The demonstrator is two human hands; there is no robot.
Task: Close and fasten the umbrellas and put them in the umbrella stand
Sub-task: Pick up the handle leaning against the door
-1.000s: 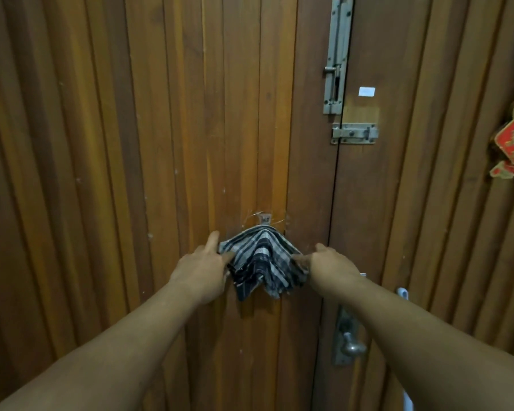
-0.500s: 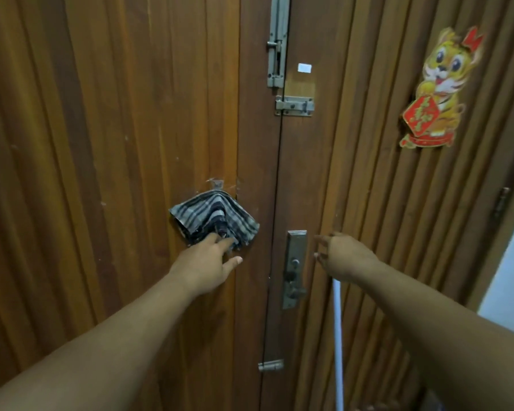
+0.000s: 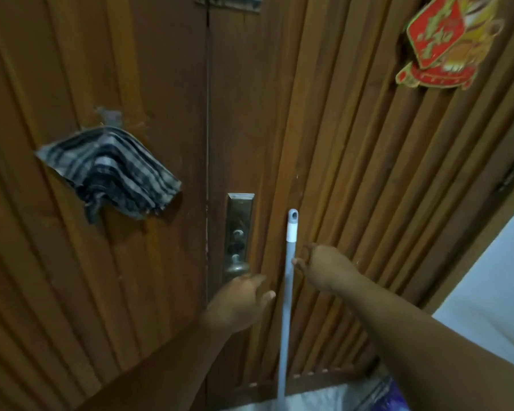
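Presently we note the plaid umbrella (image 3: 109,173), canopy loosely collapsed, hanging against the wooden door (image 3: 161,84) at about ten o'clock in the view, untouched by either hand. At six o'clock our left hand (image 3: 238,301) reaches toward the door handle (image 3: 236,266), fingers relaxed and holding nothing. Our right hand (image 3: 324,269) sits at its three o'clock, fingertips touching a grey pole (image 3: 287,292) leaning upright against the door. A red decoration (image 3: 445,43) hangs at two o'clock.

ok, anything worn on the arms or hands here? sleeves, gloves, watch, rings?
Nothing visible. Both forearms are bare for as far as the head view shows them, with no sleeve edge in frame. The left hand and right hand are ungloved, with no watch, band or ring visible. The picture is blurred, so small jewellery could be missed.
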